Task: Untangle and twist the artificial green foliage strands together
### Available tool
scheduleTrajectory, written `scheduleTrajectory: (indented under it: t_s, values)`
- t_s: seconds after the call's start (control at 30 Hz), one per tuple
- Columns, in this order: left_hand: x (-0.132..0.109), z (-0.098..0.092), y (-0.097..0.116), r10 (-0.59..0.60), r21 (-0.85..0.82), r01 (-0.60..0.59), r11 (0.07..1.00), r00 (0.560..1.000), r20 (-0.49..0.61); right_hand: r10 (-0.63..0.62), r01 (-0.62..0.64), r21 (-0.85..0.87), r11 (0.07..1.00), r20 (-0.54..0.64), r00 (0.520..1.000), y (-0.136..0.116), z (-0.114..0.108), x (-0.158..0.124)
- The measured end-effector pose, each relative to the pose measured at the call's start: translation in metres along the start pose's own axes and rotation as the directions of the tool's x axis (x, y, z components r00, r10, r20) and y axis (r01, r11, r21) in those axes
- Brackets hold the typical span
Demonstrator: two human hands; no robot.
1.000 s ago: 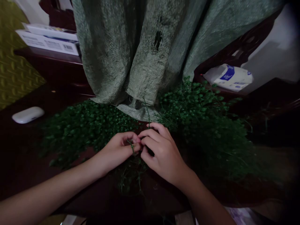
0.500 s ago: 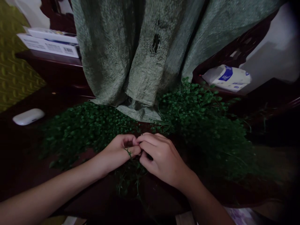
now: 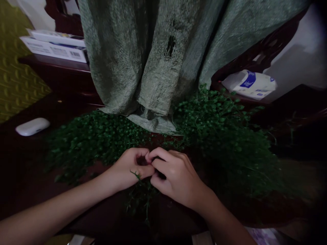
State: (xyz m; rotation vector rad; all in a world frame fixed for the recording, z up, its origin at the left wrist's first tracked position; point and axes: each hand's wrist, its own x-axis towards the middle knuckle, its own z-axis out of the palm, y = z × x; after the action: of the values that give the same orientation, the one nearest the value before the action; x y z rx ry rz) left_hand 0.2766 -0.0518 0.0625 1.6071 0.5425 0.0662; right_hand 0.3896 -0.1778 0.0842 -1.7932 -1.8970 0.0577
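Observation:
My left hand (image 3: 135,167) and my right hand (image 3: 171,172) meet at the fingertips over the dark table. Both are closed in a pinch. A thin green sprig (image 3: 136,175) lies across my left thumb. Below the hands hangs or lies a small bunch of leafy green stems (image 3: 140,200); its upper end is hidden by the fingers. What exactly lies between the fingertips is too small to make out. A heap of small-leaved greenery (image 3: 99,136) spreads beyond my left hand, and a larger green heap (image 3: 219,136) spreads to the right of my right hand.
A grey-green woven sack (image 3: 160,75) drapes down at the back between the heaps. At the left lie a white earbud case (image 3: 32,126) and a white box (image 3: 53,48) on a ledge. A tissue pack (image 3: 252,84) sits at the back right.
Both hands have shifted slightly and the right fingers have curled more. The sprig on my left thumb has moved a little left; the stems underneath have swung somewhat left.

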Motion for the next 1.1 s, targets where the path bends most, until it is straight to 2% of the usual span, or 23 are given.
scheduleTrajectory:
  t_s: [0.23,0.47,0.7,0.83,0.97,1.1]
  values:
    - [-0.007,0.003,0.003,0.077,0.247,-0.051,0.968,0.992,-0.099,0.083,-0.082,-0.015,0.996,0.094,0.992,-0.003,0.001,-0.002]
    - [-0.012,0.008,0.003,0.088,0.265,-0.039,0.964,0.980,-0.177,0.104,-0.099,-0.060,0.993,0.086,0.991,-0.005,0.003,-0.001]
    - [-0.016,0.008,0.011,0.174,0.362,-0.095,0.927,0.966,-0.191,0.051,-0.051,-0.010,0.999,-0.006,0.999,-0.004,0.007,-0.002]
    - [-0.018,0.004,0.012,0.355,0.505,-0.184,0.843,0.897,-0.265,0.036,-0.044,-0.035,0.998,-0.186,0.982,0.008,0.007,0.000]
    - [-0.016,-0.001,0.016,0.365,0.440,-0.212,0.872,0.883,-0.297,0.089,-0.077,0.051,0.996,-0.316,0.945,0.017,0.001,0.005]
    - [-0.012,-0.007,0.022,0.366,0.345,-0.244,0.906,0.862,-0.351,0.110,-0.091,0.078,0.993,-0.279,0.954,0.018,-0.001,0.007]
